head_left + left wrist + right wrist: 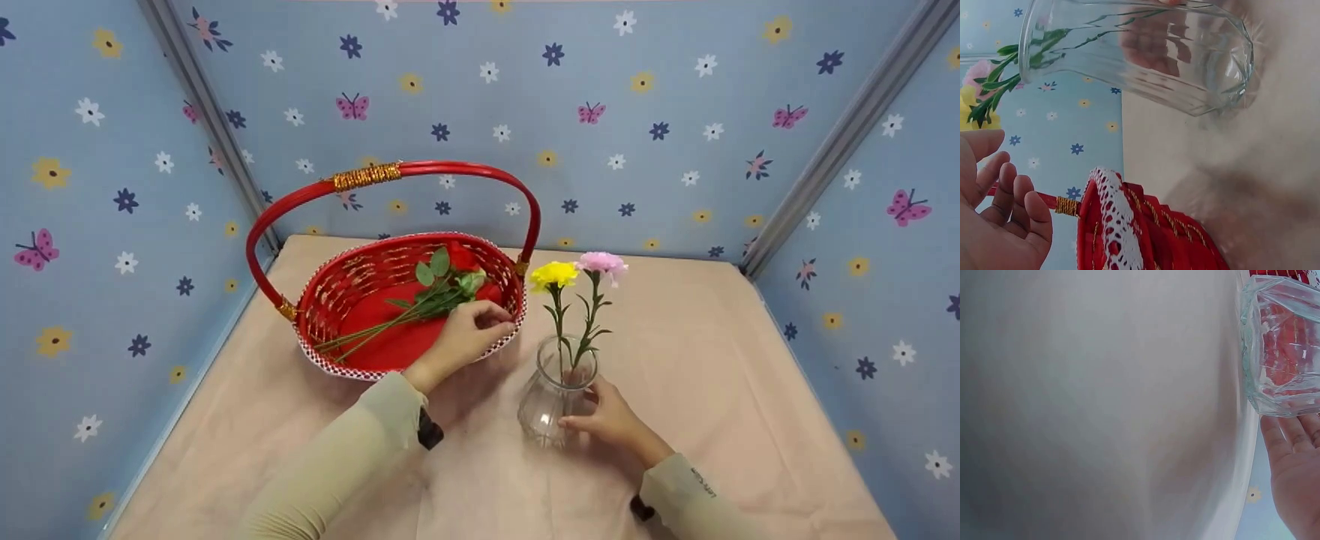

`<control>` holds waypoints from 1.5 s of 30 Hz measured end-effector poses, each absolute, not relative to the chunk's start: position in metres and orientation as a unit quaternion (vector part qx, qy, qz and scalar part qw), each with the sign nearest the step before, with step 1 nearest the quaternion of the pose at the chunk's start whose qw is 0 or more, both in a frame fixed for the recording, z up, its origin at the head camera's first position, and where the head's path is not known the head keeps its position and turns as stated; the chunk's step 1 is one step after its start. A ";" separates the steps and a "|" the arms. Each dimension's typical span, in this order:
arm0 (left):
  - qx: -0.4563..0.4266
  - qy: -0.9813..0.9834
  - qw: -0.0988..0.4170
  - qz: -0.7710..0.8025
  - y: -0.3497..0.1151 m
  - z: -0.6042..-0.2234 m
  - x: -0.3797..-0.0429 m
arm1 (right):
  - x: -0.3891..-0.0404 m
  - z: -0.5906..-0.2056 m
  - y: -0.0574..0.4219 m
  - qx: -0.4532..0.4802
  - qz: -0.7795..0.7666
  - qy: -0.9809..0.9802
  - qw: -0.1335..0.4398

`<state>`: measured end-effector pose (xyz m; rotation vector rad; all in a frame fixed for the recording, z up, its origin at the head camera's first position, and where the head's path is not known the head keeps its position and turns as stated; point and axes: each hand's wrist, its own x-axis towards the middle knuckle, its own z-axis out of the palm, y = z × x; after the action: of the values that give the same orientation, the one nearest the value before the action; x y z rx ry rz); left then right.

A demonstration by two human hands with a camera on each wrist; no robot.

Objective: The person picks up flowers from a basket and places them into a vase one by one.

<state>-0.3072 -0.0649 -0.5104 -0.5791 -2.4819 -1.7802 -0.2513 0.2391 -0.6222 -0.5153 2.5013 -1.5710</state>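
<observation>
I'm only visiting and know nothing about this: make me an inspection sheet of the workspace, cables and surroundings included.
Surface: pale pink cloth, lightly creased.
Job's things: clear glass vase, upright, holding a yellow flower and a pink flower; red basket beside it, red flowers lying inside.
Clutter: nothing seen.
Hands: left hand over the basket's near right rim, fingers loosely curled, nothing seen in it; right hand at the vase's side, apparently holding it.
Cables: nothing seen.
Surroundings: blue flower-and-butterfly panels, grey corner posts.
</observation>
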 end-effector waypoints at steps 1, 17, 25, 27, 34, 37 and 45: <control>-0.184 -0.798 0.017 -0.573 -0.067 -0.510 -0.307 | -0.251 -0.622 0.239 -0.172 -0.524 0.831 0.071; -0.139 -0.808 0.015 -0.572 -0.108 -0.499 -0.304 | -0.250 -0.624 0.239 -0.189 -0.523 0.829 0.057; -0.127 -0.814 0.010 -0.566 -0.132 -0.505 -0.302 | -0.250 -0.624 0.238 -0.186 -0.537 0.819 0.076; -0.125 -0.817 0.010 -0.563 -0.137 -0.505 -0.303 | -0.250 -0.625 0.238 -0.182 -0.541 0.817 0.081; -0.129 -0.825 0.019 -0.550 -0.153 -0.507 -0.301 | -0.251 -0.624 0.237 -0.183 -0.535 0.822 0.077; -0.131 -0.831 0.017 -0.540 -0.160 -0.508 -0.300 | -0.250 -0.622 0.236 -0.181 -0.533 0.823 0.074; -0.123 -0.844 0.020 -0.522 -0.177 -0.510 -0.301 | -0.250 -0.619 0.239 -0.167 -0.529 0.828 0.081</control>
<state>-0.3007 -0.1775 -0.5095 -0.3801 -2.6183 -1.6202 -0.2505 0.2386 -0.6186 -0.4986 2.4752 -1.5816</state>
